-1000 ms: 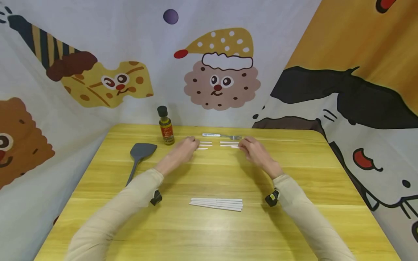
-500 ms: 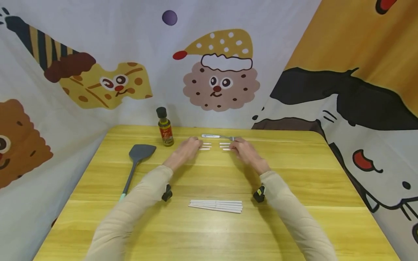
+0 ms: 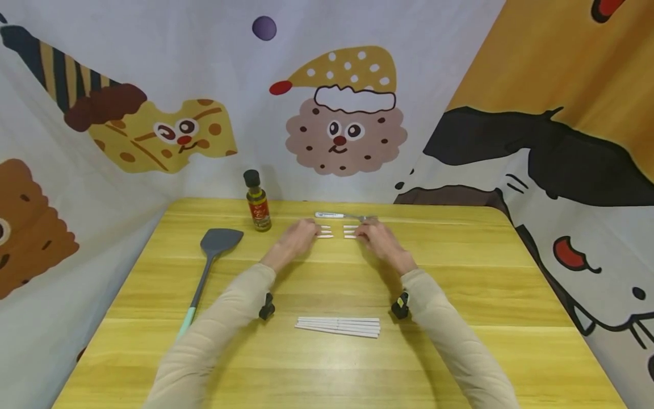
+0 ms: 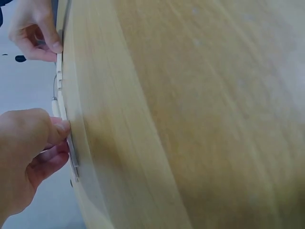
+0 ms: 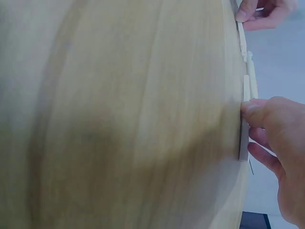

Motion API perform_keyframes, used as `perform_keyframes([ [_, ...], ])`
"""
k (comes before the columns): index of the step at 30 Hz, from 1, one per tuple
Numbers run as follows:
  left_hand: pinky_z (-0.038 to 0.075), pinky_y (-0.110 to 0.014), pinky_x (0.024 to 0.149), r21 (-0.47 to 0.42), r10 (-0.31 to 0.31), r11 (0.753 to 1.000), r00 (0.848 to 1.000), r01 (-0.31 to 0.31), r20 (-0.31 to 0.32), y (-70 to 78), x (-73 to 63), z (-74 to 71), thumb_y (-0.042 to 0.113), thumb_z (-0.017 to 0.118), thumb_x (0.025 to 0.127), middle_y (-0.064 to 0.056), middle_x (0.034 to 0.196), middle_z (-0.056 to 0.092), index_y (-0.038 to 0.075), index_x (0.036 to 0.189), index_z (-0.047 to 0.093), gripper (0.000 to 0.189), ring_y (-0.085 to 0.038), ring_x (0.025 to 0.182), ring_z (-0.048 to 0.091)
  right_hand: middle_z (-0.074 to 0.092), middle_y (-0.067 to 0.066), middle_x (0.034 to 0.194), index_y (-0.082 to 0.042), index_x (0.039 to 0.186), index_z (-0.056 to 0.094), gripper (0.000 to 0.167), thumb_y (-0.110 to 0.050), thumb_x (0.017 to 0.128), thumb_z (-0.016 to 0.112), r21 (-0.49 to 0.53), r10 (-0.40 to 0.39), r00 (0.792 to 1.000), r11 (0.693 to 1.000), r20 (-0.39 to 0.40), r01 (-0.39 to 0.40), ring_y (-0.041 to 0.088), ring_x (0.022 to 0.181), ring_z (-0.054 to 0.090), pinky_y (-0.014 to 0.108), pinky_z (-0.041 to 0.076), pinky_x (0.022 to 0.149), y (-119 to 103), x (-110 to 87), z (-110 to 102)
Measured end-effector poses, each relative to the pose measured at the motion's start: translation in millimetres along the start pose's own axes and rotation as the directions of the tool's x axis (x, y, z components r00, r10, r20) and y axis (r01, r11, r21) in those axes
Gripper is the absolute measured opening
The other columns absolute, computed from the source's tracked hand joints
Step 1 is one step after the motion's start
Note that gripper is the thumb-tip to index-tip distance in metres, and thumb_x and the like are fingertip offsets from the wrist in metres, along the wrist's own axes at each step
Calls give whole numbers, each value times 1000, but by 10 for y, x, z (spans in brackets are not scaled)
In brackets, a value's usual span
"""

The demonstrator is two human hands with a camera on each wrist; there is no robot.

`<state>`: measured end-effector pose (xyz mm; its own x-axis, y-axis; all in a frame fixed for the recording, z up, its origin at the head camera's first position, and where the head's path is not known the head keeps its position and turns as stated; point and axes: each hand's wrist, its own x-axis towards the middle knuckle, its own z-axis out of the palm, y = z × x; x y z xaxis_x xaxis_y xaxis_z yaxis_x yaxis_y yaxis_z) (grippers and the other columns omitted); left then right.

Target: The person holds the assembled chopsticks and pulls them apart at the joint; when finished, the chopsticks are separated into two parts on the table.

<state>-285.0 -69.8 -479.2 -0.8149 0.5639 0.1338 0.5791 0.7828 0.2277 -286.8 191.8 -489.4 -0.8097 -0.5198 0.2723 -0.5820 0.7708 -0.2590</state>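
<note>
Thin white sticks lie in two short rows near the back of the table, their inner ends facing each other across a small gap. At the left row (image 3: 325, 236), my left hand (image 3: 298, 236) pinches a white stick (image 4: 73, 155) between thumb and fingers. My right hand (image 3: 379, 236) holds a white stick (image 5: 244, 148) in the same manner at the right row (image 3: 349, 237). Both sticks lie low, at the tabletop. The outer ends of the rows are hidden by my hands in the head view. Closer to me lies a fanned bundle of white sticks (image 3: 337, 327).
Behind the rows lies a fork (image 3: 332, 215) with a white handle, its tines partly behind my right hand. A dark-capped bottle (image 3: 259, 211) stands at back left. A grey spatula (image 3: 219, 241) with a mint handle end lies left of my left arm. A printed cloth (image 3: 342, 187) hangs behind the table.
Both hands have moved inward, the right one further left. The inner ends of the rows now line up more evenly. More of the spatula's handle shows beside the left sleeve.
</note>
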Motion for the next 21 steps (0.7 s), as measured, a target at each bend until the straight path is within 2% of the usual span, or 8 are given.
perform_keyframes([
  [5,60,-26,76,4,-12,1000,1000,12,0,6,12,18,-7,64,89,-12,100,70,4,102,73,19,-23,89,68,76,12,108,-6,101,78,13,-1,91,72,6,-10,1000,1000,4,10,34,113,66,42,58,96,-5,16,6],
  [12,61,-30,84,-4,-23,1000,1000,23,12,12,28,12,-7,65,88,-13,105,70,4,106,73,23,-26,98,68,76,12,105,-5,101,78,14,0,90,71,23,4,1000,1000,17,-4,33,108,67,41,60,92,-11,19,-33],
  [17,61,-29,80,-26,-2,1000,1000,2,-17,6,14,5,-7,64,89,-12,101,69,3,103,72,19,-25,93,68,76,11,103,-5,100,78,14,1,89,73,27,-20,1000,999,3,20,32,105,68,41,61,90,-15,21,-52],
  [21,60,-28,76,-36,13,999,999,-14,-35,0,-3,-10,-7,65,87,-11,99,68,3,100,71,18,-24,90,67,74,13,98,-3,98,77,13,3,86,75,54,-27,999,998,-22,28,29,95,70,37,62,83,-10,14,-90],
])
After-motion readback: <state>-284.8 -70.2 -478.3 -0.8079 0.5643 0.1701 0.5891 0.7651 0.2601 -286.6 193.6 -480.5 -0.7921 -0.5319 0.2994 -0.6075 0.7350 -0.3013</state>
